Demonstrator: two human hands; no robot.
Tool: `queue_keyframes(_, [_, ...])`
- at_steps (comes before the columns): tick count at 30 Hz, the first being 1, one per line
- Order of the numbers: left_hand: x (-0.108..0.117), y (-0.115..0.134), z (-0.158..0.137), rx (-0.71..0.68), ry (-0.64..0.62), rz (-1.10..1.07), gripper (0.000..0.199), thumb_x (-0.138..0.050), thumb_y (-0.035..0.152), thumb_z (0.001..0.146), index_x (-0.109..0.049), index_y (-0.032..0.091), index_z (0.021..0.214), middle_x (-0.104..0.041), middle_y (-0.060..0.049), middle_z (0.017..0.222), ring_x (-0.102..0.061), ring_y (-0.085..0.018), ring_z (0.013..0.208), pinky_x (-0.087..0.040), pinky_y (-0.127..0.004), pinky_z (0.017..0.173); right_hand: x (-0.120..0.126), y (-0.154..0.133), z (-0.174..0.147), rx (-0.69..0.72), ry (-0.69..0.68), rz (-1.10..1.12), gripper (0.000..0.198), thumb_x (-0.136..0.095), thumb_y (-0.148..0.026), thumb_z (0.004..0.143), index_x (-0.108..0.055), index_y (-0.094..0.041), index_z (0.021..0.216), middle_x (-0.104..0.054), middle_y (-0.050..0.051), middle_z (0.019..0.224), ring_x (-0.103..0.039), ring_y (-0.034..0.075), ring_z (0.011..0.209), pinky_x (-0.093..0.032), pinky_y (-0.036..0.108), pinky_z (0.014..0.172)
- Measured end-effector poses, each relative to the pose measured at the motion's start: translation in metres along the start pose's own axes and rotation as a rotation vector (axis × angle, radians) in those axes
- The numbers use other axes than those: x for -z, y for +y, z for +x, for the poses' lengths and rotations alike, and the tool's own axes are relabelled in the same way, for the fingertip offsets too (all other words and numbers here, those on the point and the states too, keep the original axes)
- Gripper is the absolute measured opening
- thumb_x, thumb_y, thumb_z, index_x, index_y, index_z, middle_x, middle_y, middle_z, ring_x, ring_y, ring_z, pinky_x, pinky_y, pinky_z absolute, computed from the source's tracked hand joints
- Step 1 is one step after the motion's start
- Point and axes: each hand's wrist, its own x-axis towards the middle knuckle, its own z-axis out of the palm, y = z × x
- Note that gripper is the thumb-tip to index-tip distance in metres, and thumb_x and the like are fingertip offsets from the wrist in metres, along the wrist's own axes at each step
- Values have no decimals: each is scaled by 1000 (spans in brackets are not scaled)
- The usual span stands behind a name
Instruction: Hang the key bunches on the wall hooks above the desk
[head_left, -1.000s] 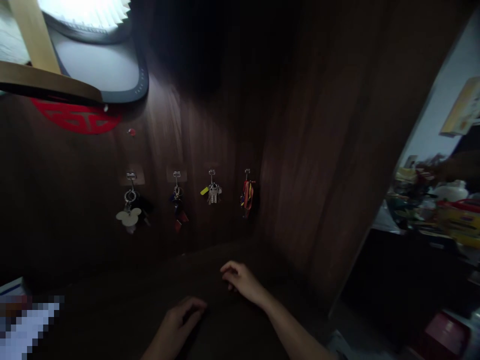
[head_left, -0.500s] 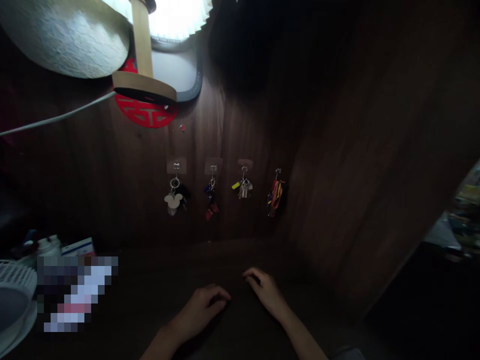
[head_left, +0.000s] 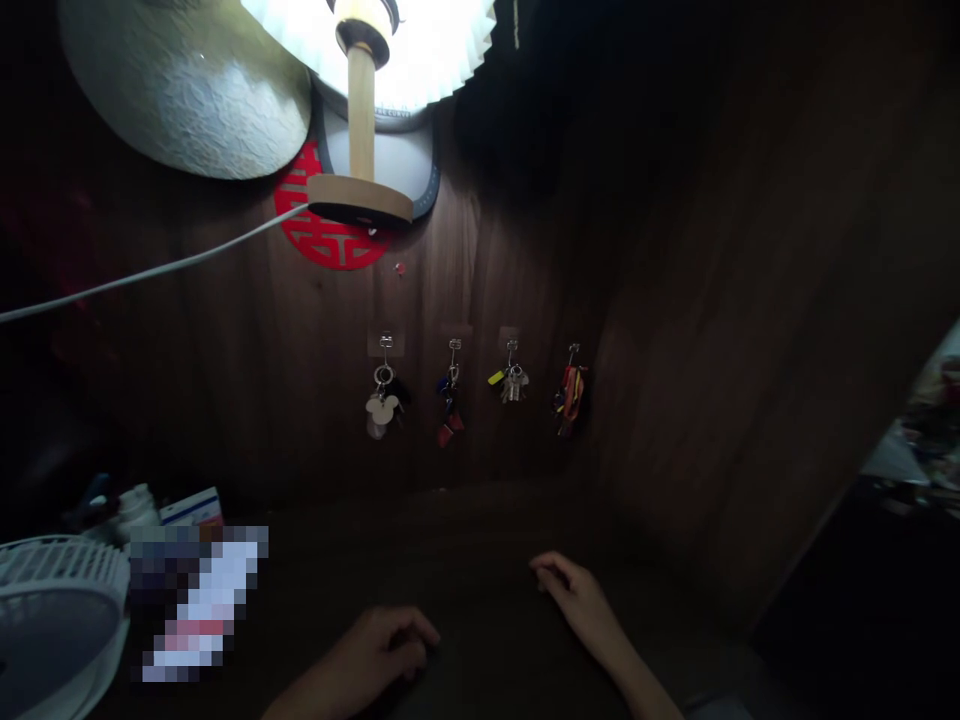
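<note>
Apparently empty, my left hand [head_left: 382,655] and right hand [head_left: 581,592] curl loosely, half-open, over the dark surface [head_left: 480,560]. Key bunches [head_left: 514,383] hang beyond them on separate hooks [head_left: 512,346], presumably so each stays easily found.

Below the hook-hung silver keys with a yellow tag [head_left: 514,383] spreads the dark tabletop [head_left: 480,590], nearest the loosely curled left hand [head_left: 382,650] and right hand [head_left: 574,590]. Left of those keys hang a red-and-blue bunch [head_left: 451,428] and, farther out, a pale mouse-eared charm [head_left: 382,411]; right, an orange-red strap bundle [head_left: 572,394].
</note>
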Motion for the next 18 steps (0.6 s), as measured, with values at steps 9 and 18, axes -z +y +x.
queue_keyframes(9, [17, -3, -39, -62, 6, -417, 34, -62, 47, 77, -68, 22, 98, -31, 13, 38, -22, -4, 34, -16, -20, 40, -42, -64, -51, -148, -259, 589, 36, -62, -47, 76, -67, -21, 100, -37, -8, 41, -27, 9, 40, -22, 24, 46])
queue_keyframes(18, [46, 55, -76, -834, 37, -1161, 54, -70, 33, 77, -47, 52, 121, -9, 16, 32, 0, -2, 26, -14, -13, 29, -53, -158, -47, 213, -328, 1475, 60, -67, -41, 73, -45, -45, 128, -8, -16, 35, 0, 5, 31, -11, 22, 35])
